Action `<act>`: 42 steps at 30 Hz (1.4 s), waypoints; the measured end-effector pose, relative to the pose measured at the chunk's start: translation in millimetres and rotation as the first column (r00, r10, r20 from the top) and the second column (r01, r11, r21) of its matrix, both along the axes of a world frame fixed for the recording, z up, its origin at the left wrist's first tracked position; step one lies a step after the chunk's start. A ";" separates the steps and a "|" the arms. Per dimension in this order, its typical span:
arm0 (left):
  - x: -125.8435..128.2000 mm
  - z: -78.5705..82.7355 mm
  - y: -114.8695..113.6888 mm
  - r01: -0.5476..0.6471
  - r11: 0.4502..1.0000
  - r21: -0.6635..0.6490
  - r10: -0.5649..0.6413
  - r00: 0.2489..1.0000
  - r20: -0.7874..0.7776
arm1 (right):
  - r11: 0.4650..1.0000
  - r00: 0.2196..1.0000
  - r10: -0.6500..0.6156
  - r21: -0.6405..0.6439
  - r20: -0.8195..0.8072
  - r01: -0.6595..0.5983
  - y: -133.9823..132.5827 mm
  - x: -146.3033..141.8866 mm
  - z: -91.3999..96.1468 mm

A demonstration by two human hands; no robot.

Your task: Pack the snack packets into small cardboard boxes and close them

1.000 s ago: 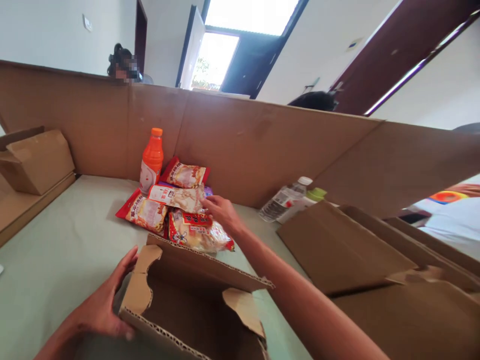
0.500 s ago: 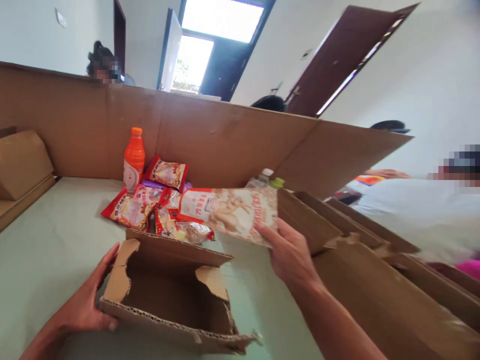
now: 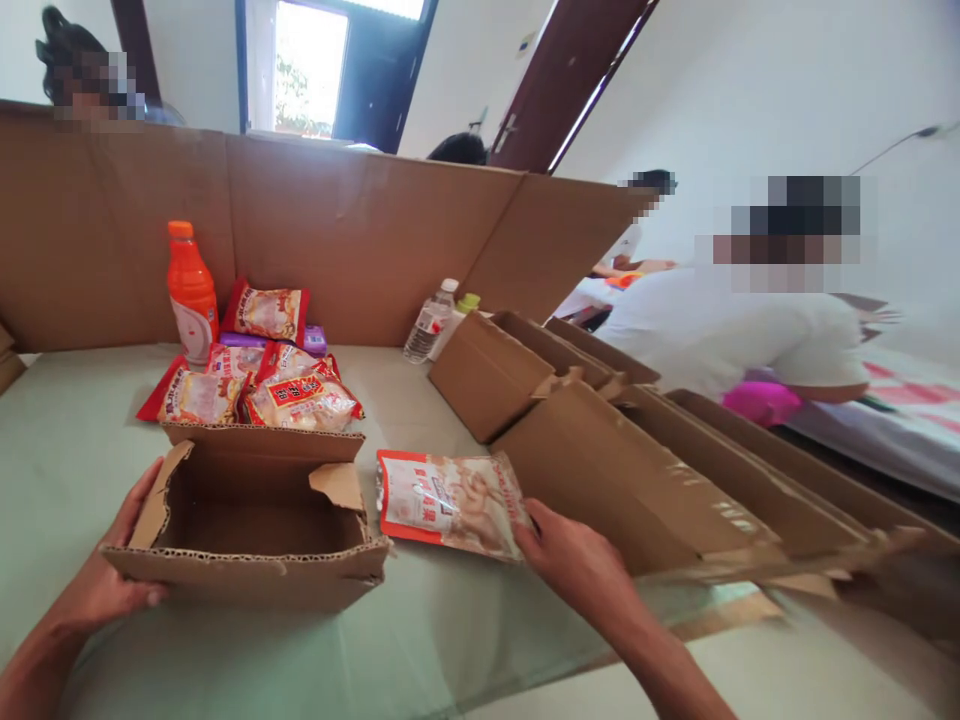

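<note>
Snack pouch in the right hand, beside an open cardboard box
The right hand's thumb and fingers clamp the pouch's right end, holding it over the table just right of the box, red-edged end toward the box; whether it touches the table I cannot tell. The left hand is set around the box's left end, thumb at the front and fingers spread apart from it; whether they squeeze I cannot tell. Behind the box lie red-edged packets, an orange bottle standing beside them
</note>
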State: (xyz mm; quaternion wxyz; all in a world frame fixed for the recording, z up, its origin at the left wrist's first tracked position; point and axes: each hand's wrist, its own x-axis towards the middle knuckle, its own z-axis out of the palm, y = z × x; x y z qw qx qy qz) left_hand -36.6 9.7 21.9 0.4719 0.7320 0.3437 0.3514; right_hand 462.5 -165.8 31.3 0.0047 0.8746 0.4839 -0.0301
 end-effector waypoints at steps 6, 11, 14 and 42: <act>3.2 -4.1 -0.7 0.027 1.000 -0.013 -0.026 0.999 0.046 | 0.983 0.990 0.134 -0.117 -0.043 -0.138 34.8 -37.6 -7.4; 2.1 -5.6 0.0 0.027 1.000 -0.012 -0.027 0.999 0.029 | 0.964 0.958 0.212 -0.118 -0.194 -0.237 36.4 -43.2 -3.9; 2.6 -1.4 -0.6 0.051 0.999 -0.017 -0.050 0.999 0.021 | 0.962 0.938 0.226 -0.092 -0.264 -0.258 31.9 -34.4 4.2; -3.7 -17.2 2.6 0.056 0.998 0.007 -0.056 0.998 0.014 | 0.991 0.959 0.016 -0.121 -0.284 -0.052 95.7 28.2 -31.4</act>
